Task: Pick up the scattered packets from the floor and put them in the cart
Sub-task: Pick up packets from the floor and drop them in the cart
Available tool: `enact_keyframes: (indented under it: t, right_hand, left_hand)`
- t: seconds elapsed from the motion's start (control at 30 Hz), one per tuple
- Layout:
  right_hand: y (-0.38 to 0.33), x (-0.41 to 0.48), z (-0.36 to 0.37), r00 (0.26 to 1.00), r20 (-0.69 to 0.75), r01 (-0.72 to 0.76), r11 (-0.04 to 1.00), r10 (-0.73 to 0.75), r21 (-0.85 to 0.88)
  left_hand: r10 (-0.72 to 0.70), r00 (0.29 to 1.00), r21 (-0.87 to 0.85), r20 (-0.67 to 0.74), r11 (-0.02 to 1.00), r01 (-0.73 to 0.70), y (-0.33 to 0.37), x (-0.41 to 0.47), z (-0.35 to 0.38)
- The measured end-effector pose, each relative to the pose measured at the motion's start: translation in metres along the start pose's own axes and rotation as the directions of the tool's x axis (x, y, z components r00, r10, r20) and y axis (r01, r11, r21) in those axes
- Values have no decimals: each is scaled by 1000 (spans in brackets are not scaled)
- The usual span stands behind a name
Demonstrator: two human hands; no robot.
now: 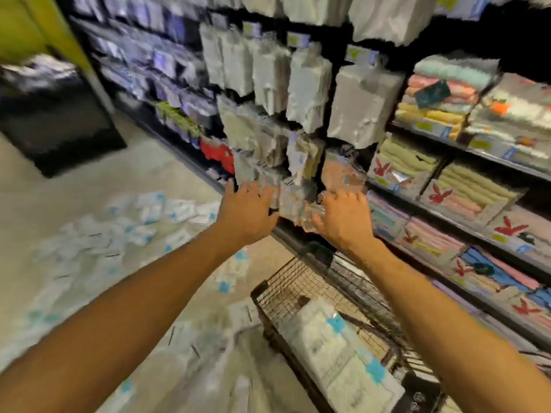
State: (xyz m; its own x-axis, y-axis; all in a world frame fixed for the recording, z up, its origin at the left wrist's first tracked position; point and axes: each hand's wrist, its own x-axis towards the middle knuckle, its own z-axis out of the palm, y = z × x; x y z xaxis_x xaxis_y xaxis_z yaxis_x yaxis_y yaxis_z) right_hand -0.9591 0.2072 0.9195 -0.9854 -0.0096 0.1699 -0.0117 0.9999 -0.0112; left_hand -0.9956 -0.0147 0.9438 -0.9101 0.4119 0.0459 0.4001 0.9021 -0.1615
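Cart [298, 281]: held white pkts [331, 338].
Floor [89, 180]: more scattered.
L grip [247, 213]: my fingers apart on hung packs [253, 174].
R grip [343, 216]: clamped on clear pack [307, 213].

White packets [149, 204] across the beige floor [143, 165]

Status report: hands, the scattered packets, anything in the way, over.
Left hand pressed on, right hand gripping a clear crinkled plastic packet bundle at the shelf. White blue-labelled packets litter floor; some in black wire cart. Cart unobstructed.
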Motion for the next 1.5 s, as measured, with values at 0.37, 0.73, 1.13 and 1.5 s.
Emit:
enact_keyframes:
  t: [0.37, 0.73, 1.13, 1.5]
  right_hand:
    - [-277, 22, -2, 918, -90, 390, 920, -386, 44]
    - [-437, 5, 17, 942, -79, 330, 944, -327, 25]
    - [-432, 54, 91, 984, -58, 172, 985, -171, 19]
    - [-427, 75, 220, 997, 73, -18, 999, 16, 30]
  left_hand:
    - [-439, 898, 95, 25, 895, 435, -231, -189, 34]
    - [-355, 933, 140, 52, 928, 345, -361, -253, 71]
    - [-173, 982, 159, 72, 974, 160, -394, -171, 139]
    - [5, 993, 129, 119, 991, -21, -427, -99, 273]
